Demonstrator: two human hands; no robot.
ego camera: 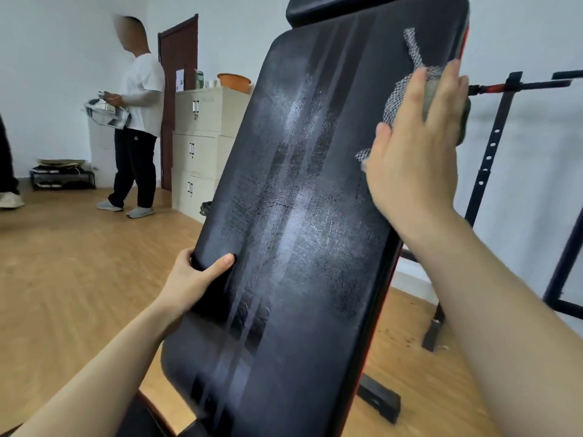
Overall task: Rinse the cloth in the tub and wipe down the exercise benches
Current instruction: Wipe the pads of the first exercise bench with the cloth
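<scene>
Cloth (398,99) lies pressed on the upper right of the tilted bench pad (284,216), under the right hand (413,146), fingers flat and spread. Left hand (195,275) curls around the pad's left edge, steadying it. Wiping is under way; streaks suggest the next stroke should cover the left side. A rack (492,146) stands just beside; cabinets (202,146) and a person (135,115) are well apart.
</scene>
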